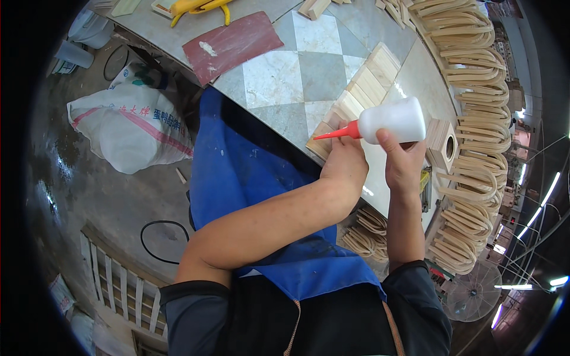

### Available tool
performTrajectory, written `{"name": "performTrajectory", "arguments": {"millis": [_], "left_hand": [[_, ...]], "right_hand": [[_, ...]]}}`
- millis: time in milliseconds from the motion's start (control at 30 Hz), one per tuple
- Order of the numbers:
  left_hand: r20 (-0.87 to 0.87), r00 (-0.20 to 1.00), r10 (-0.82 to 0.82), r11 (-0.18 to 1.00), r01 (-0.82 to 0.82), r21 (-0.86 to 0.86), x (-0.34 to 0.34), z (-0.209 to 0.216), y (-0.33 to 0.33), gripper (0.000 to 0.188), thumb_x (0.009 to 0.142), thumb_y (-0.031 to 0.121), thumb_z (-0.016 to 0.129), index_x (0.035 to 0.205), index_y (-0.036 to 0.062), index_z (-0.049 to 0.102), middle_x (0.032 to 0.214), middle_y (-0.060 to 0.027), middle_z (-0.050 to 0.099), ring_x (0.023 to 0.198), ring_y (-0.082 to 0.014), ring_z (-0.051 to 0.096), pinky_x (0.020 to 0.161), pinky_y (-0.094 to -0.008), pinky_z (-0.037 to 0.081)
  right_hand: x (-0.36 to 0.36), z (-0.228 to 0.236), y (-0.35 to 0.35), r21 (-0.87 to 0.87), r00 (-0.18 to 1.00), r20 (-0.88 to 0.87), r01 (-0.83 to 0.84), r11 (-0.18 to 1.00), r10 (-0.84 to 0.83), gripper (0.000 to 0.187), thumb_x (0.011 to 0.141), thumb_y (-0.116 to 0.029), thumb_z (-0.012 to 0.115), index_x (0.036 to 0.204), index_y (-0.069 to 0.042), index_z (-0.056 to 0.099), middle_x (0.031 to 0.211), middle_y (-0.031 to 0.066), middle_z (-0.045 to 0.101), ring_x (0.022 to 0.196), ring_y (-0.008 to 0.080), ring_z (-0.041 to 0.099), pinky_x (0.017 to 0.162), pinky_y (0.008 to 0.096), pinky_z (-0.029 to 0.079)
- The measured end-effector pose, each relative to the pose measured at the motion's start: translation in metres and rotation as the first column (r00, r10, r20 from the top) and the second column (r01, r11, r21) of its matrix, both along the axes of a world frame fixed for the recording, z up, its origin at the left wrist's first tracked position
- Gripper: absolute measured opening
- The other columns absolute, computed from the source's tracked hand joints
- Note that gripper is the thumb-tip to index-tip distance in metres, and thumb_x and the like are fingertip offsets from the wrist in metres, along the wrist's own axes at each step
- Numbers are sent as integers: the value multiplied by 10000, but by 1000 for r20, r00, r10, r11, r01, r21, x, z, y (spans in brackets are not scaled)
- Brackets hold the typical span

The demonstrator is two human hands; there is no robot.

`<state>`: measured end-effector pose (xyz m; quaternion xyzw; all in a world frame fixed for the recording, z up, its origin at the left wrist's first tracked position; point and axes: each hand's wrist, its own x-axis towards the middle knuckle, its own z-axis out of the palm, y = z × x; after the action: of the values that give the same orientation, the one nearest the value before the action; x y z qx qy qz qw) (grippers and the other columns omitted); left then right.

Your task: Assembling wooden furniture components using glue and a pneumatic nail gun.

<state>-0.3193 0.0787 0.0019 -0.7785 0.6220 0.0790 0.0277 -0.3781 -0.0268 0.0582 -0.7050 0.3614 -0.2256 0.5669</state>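
Observation:
My right hand (405,159) is wrapped around a white squeeze bottle (395,118), which lies nearly sideways with its red pointed nozzle (335,133) toward the left. Below the nozzle, my left hand (345,159) reaches across to the near end of a row of pale wooden blocks (367,89). Its fingers are mostly hidden behind the nozzle and bottle, so I cannot make out whether they grip a block. The row runs diagonally over the tiled tabletop (273,80).
A reddish-brown sheet (234,47) and a yellow curved object (202,7) lie at the table's far left. Bent wooden loops (475,113) line the right side, near a wooden block with a round hole (438,142). A white sack (130,130) stands on the floor at left.

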Motion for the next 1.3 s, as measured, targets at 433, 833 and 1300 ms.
{"name": "performTrajectory", "arguments": {"millis": [433, 833, 1300], "left_hand": [[36, 999, 11, 981, -4, -196, 5, -9, 7, 499, 973, 148, 610, 1411, -93, 608, 1392, -271, 646, 1200, -348, 626, 1063, -416, 489], [-124, 992, 9, 1000, -10, -6, 6, 0, 0, 519, 1007, 148, 598, 1466, -92, 582, 1543, -313, 547, 1459, -443, 487, 1185, -466, 407], [37, 997, -62, 998, 61, 15, -2, -10, -3, 507, 983, 171, 637, 1456, -6, 598, 1496, -235, 575, 1329, -366, 543, 1158, -516, 393]], "right_hand": [[-3, -12, -7, 616, 910, 300, 44, 786, -286, 711, 921, -210, 758, 1518, 20, 449, 1434, 235, 595, 1294, 358, 616, 1056, 410, 530], [-6, 4, -11, 243, 960, 264, 24, 970, -90, 748, 848, -70, 789, 1516, 29, 467, 1445, 255, 602, 1300, 355, 619, 1067, 398, 523], [11, 11, 7, -169, 986, -71, -162, 972, 152, 661, 729, -120, 964, 1284, 40, 640, 1114, 180, 768, 948, 279, 752, 856, 368, 614]]}}
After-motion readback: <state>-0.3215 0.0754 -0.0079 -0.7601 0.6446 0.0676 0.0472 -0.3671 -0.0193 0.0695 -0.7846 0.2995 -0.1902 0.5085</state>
